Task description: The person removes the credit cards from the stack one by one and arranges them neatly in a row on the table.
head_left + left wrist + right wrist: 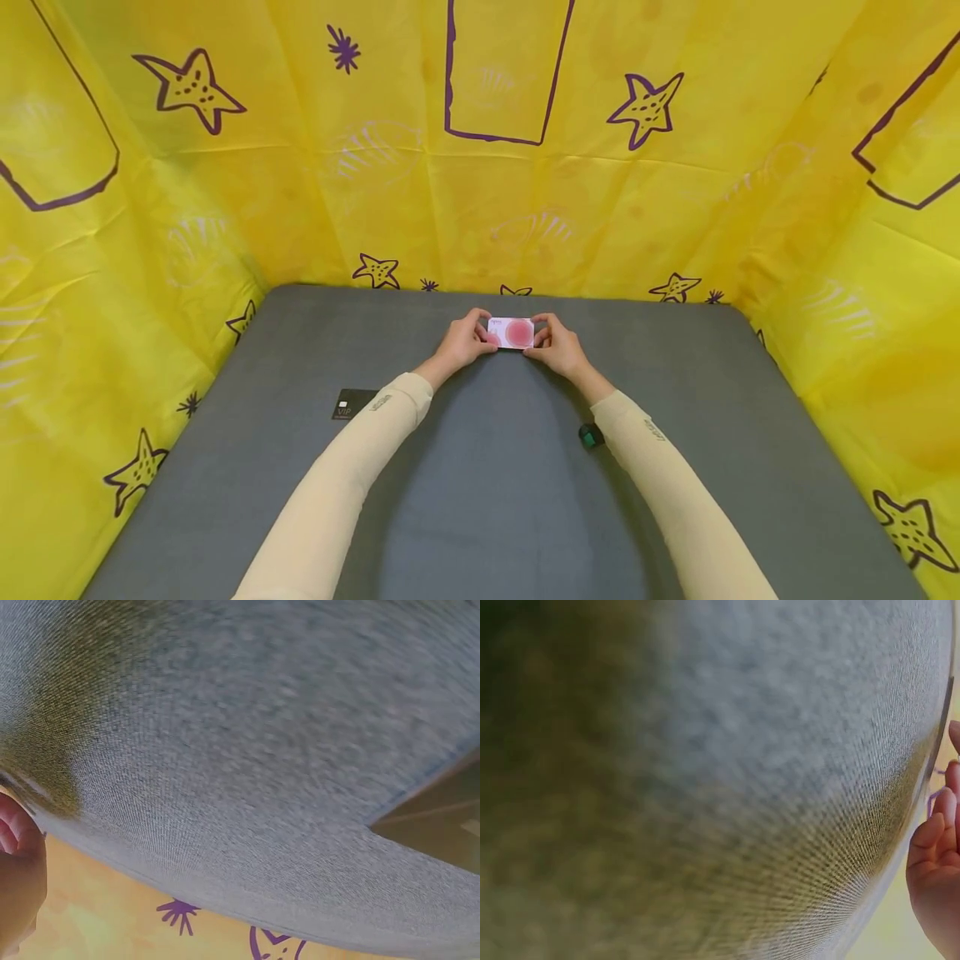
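A small white-and-pink card (519,333) with round pink shapes is held between both hands over the far middle of the grey table. My left hand (467,340) pinches its left end between thumb and fingers. At the right end, my right hand (557,346) grips it the same way. Only part of the left hand (19,877) shows at the left edge of the left wrist view. Curled fingers of the right hand (937,862) appear at the right edge of the right wrist view. Neither wrist view shows the card.
A black VIP card (352,403) lies on the grey table (480,517), partly hidden by the left sleeve. A small black and green object (590,435) sits beside the right sleeve. Yellow cloth (300,192) with starfish drawings encloses the table's back and sides.
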`<state>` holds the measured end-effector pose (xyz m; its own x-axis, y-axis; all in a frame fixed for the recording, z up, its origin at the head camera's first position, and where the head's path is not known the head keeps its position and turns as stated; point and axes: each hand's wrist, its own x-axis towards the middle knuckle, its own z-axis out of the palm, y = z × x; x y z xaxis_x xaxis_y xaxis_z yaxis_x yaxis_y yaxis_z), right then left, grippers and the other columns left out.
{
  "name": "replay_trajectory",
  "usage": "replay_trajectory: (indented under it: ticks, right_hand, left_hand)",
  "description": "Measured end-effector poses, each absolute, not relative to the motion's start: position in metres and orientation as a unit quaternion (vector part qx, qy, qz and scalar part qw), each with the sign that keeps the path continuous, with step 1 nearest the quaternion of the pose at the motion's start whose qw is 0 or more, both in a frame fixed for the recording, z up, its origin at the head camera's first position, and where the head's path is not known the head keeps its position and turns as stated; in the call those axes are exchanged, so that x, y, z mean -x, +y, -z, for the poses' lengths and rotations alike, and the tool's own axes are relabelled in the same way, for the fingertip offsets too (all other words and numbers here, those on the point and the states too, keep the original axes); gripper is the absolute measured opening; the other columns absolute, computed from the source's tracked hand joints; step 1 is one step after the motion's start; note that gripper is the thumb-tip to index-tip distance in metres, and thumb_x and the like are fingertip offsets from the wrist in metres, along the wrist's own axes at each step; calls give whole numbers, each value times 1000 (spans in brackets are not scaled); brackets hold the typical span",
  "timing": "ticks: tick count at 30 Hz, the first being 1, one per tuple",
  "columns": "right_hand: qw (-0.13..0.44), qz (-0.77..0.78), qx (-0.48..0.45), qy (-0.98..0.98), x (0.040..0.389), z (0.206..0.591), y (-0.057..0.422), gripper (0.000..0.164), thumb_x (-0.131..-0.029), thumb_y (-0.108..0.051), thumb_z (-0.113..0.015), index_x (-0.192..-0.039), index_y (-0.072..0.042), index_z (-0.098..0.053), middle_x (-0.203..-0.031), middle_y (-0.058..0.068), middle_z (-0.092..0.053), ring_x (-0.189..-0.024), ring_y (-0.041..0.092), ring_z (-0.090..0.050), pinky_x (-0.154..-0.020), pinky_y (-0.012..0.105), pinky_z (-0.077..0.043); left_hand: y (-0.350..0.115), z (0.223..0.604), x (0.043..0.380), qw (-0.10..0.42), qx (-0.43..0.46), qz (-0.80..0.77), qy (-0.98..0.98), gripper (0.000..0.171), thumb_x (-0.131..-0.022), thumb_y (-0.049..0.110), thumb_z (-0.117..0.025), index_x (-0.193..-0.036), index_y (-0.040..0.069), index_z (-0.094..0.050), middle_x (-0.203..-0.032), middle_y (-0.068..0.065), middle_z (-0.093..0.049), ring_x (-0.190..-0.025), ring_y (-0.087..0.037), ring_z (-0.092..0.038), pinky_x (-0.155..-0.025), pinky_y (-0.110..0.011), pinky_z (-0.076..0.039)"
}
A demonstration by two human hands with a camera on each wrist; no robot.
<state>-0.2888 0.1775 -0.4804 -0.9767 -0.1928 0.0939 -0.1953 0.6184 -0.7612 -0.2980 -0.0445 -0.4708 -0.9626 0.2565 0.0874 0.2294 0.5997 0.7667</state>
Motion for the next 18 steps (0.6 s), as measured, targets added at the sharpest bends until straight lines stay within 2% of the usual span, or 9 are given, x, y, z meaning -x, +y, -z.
replay_trajectory:
  ticks: [18]
  right_hand:
    - [3, -419, -144, -897, 266, 477, 174, 59, -79, -14, -82, -128, -4, -50, -87, 5, -68, -69, 17, -55, -70, 30, -45]
  left_hand:
    - [-63, 469, 279, 17, -184, -414, 891, 53, -79, 12, -81, -123, 4, -52, -87, -8, -66, -69, -16, -58, -70, -27, -50]
